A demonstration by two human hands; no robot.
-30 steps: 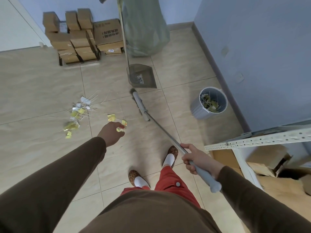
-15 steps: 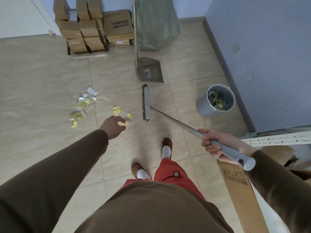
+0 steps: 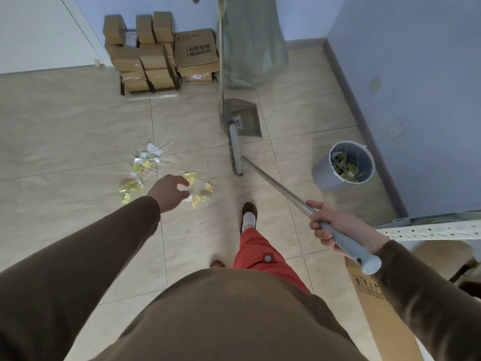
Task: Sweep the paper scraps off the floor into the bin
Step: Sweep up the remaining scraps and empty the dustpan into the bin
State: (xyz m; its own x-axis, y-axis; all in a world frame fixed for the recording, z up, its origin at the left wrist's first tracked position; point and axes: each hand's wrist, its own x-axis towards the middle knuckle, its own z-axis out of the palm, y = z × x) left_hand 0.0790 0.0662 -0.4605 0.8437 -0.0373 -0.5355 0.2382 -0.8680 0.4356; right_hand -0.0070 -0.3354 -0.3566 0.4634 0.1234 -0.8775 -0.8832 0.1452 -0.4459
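The right hand [image 3: 335, 227] is wrapped tight round the grey grip of the broom [image 3: 273, 183], fingers closed over the handle near its top end. From there the metal shaft runs forward and down to the broom head, which lies on the floor [image 3: 65, 142] with its far end touching the mouth of the dustpan [image 3: 240, 117]. The dustpan stands on its own long handle near a green sack [image 3: 250, 40] in the corner.

The left hand [image 3: 169, 191] is stretched out in front, empty, with fingers loosely curled and partly spread — it hovers above the nearer cluster of paper scraps [image 3: 197, 188], holding nothing; whether a fingertip brushes one I cannot tell. A second, larger scatter of yellow and white scraps and thin strips lies further left and beyond.

The step in hand looks like the start of a sweeping pass: the broom is down but sits to the right of both clusters, not yet against them. The next move likely calls for carrying the broom head out past the far-left scatter and drawing everything toward the dustpan in one line, lightly enough that the thin strips do not flick away. Then the pan has to be tipped into the bin [image 3: 345, 165], which stands by the right-hand wall, well apart from the scraps and already holding some paper.
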